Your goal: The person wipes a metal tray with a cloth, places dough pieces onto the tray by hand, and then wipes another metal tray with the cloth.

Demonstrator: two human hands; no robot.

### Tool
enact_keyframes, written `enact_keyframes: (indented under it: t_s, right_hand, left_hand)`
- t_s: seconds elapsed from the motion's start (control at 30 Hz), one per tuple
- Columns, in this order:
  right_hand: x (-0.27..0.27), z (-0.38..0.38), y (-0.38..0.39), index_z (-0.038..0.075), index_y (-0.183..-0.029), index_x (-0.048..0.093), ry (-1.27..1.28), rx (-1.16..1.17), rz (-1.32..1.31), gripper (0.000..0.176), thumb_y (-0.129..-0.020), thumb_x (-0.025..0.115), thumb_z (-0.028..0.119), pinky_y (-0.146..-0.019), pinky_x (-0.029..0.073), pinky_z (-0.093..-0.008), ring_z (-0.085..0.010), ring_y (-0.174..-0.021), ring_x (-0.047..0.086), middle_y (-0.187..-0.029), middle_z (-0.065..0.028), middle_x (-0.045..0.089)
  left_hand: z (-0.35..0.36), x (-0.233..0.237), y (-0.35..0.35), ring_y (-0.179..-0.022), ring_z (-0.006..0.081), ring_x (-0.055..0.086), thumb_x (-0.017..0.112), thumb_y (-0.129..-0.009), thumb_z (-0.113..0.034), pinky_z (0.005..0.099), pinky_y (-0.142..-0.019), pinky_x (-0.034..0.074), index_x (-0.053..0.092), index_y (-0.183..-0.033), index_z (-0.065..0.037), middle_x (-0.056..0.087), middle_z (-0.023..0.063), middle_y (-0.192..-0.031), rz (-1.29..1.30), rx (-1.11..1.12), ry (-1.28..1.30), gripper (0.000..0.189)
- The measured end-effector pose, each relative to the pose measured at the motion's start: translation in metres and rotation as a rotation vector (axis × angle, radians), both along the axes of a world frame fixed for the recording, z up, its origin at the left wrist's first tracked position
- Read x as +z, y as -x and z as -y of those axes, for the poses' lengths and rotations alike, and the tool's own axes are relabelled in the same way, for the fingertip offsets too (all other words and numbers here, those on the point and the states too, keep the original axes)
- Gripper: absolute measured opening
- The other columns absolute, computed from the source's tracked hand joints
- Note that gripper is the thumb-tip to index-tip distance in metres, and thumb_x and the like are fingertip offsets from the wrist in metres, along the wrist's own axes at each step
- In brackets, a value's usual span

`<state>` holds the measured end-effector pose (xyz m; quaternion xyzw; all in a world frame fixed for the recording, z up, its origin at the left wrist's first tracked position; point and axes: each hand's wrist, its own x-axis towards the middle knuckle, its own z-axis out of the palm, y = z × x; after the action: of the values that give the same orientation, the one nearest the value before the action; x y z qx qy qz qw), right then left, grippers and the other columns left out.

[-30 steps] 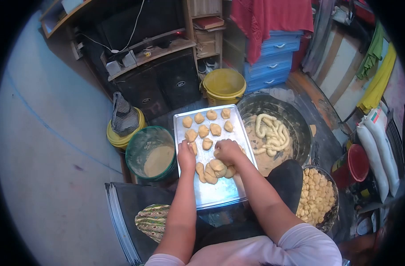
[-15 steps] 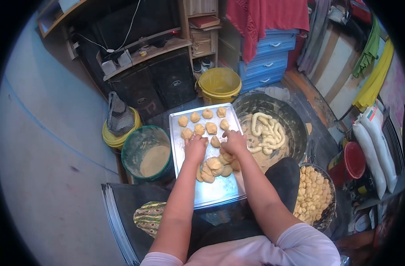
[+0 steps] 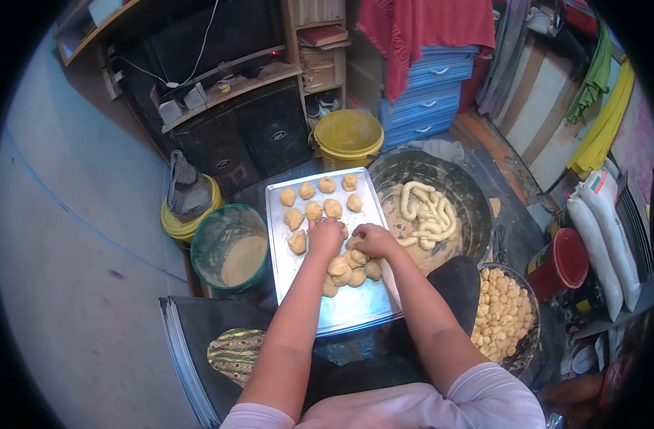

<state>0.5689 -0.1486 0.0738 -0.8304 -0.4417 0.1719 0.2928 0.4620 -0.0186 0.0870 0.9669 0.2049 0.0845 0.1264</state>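
A metal baking tray (image 3: 288, 275) lies in front of me with rows of yellowish dough balls (image 3: 327, 184) on its far half. A loose heap of dough pieces (image 3: 357, 276) sits nearer me on the tray. My left hand (image 3: 327, 236) is closed, fingers bent down among the rows beside a dough ball (image 3: 297, 242); whatever is under its fingers is hidden. At the far edge of the heap, my right hand (image 3: 375, 241) has its fingers closed on a dough ball (image 3: 355, 244), partly covered.
Right of the tray, a wide dark basin (image 3: 477, 214) holds a coiled dough rope (image 3: 431, 214). Nearer me stands a container of many small dough pieces (image 3: 504, 307). A green tub (image 3: 207, 247) with powder is at left, a yellow bucket (image 3: 348, 136) behind, a red bucket (image 3: 569, 257) far right.
My left hand has moved right along the row, uncovering a dough ball at the tray's left. My right hand has come down and toward me, onto the heap. The heap's pieces have shifted.
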Motion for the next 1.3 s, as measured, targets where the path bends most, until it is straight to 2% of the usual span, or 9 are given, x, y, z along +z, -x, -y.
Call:
enact_keyframes:
  t_s: [0.17, 0.27, 0.4, 0.63, 0.77, 0.97, 1.03, 1.1, 1.3]
  right_hand:
    - [0.007, -0.001, -0.015, 0.006, -0.098, 0.066, -0.211, -0.21, -0.331, 0.031, -0.067, 0.067, 0.012, -0.066, 0.049, -0.0293, -0.0167, -0.075, 0.063, -0.084, -0.0103, 0.064]
    - [0.009, -0.005, -0.002, 0.008, -0.101, 0.067, -0.261, -0.159, -0.029, 0.035, -0.067, 0.069, 0.013, -0.077, 0.049, -0.033, -0.0234, -0.08, 0.061, -0.091, -0.0099, 0.061]
    - [0.006, -0.008, -0.003, 0.006, -0.093, 0.069, -0.134, -0.086, -0.089, 0.027, -0.066, 0.067, 0.007, -0.083, 0.048, -0.0357, -0.0299, -0.093, 0.06, -0.099, -0.0137, 0.06]
    - [-0.01, -0.018, -0.008, 0.004, -0.079, 0.066, -0.199, -0.068, 0.036, 0.012, -0.069, 0.066, 0.01, -0.075, 0.049, -0.0364, -0.0279, -0.083, 0.061, -0.088, -0.0136, 0.061]
    - [-0.016, -0.022, -0.007, 0.003, -0.077, 0.066, -0.206, -0.084, 0.094, 0.011, -0.07, 0.065, 0.011, -0.076, 0.049, -0.0369, -0.0296, -0.082, 0.061, -0.085, -0.0147, 0.061]
    - [-0.005, 0.002, 0.003, 0.008, -0.104, 0.06, -0.393, -0.213, 0.074, 0.035, -0.073, 0.066, 0.024, -0.085, 0.045, -0.0374, -0.0328, -0.101, 0.054, -0.104, -0.0156, 0.058]
    - [0.004, 0.024, 0.024, 0.005, -0.111, 0.052, -0.106, -0.215, 0.045, 0.046, -0.076, 0.066, 0.031, -0.085, 0.044, -0.0392, -0.035, -0.105, 0.051, -0.111, -0.0187, 0.053]
    - [-0.006, 0.039, 0.041, 0.003, -0.105, 0.054, -0.077, -0.188, 0.123, 0.043, -0.077, 0.065, 0.035, -0.083, 0.045, -0.0415, -0.0357, -0.1, 0.054, -0.104, -0.0187, 0.056]
    - [0.012, 0.075, 0.048, 0.002, -0.099, 0.057, -0.018, 0.002, -0.349, 0.039, -0.072, 0.069, 0.028, -0.078, 0.048, -0.0363, -0.0289, -0.087, 0.061, -0.092, -0.0177, 0.062]
  left_hand:
    - [-0.002, -0.001, 0.003, -0.099, 0.0243, 0.057, 0.061, -0.075, -0.017, 0.0439, -0.093, 0.033, 0.071, -0.096, -0.016, 0.065, 0.0057, -0.096, -0.007, -0.016, -0.013, 0.023]
    - [-0.002, -0.002, 0.005, -0.096, 0.0252, 0.058, 0.061, -0.075, -0.016, 0.0445, -0.093, 0.033, 0.071, -0.096, -0.015, 0.065, 0.0079, -0.095, -0.007, -0.039, 0.028, 0.023]
    - [0.0, -0.001, 0.013, -0.099, 0.0264, 0.058, 0.061, -0.075, -0.016, 0.0444, -0.093, 0.033, 0.07, -0.098, -0.012, 0.065, 0.0109, -0.097, 0.11, -0.031, 0.124, 0.024]
    - [0.006, 0.003, 0.045, -0.102, 0.0279, 0.057, 0.061, -0.079, -0.019, 0.0446, -0.094, 0.031, 0.068, -0.101, -0.008, 0.066, 0.0116, -0.1, 0.361, 0.238, 0.146, 0.025]
    - [0.017, 0.005, 0.054, -0.103, 0.0286, 0.056, 0.062, -0.081, -0.025, 0.0449, -0.092, 0.035, 0.067, -0.104, -0.009, 0.064, 0.0128, -0.104, 0.277, 0.227, 0.215, 0.028]
    - [0.044, 0.001, 0.073, -0.105, 0.0304, 0.054, 0.052, -0.086, -0.046, 0.0473, -0.088, 0.038, 0.064, -0.11, -0.009, 0.06, 0.0136, -0.107, -0.049, 0.141, 0.267, 0.046]
    - [0.051, 0.005, 0.083, -0.107, 0.0306, 0.053, 0.057, -0.082, -0.048, 0.0472, -0.09, 0.037, 0.061, -0.114, -0.008, 0.06, 0.0142, -0.107, 0.039, 0.083, 0.212, 0.052]
    - [0.054, 0.014, 0.092, -0.107, 0.0317, 0.054, 0.059, -0.079, -0.046, 0.0454, -0.091, 0.038, 0.06, -0.116, -0.008, 0.061, 0.0158, -0.108, 0.002, 0.055, 0.245, 0.053]
    - [0.051, 0.031, 0.115, -0.104, 0.0317, 0.058, 0.062, -0.077, -0.027, 0.0369, -0.091, 0.043, 0.059, -0.117, -0.005, 0.061, 0.0183, -0.11, -0.148, -0.037, 0.494, 0.046]
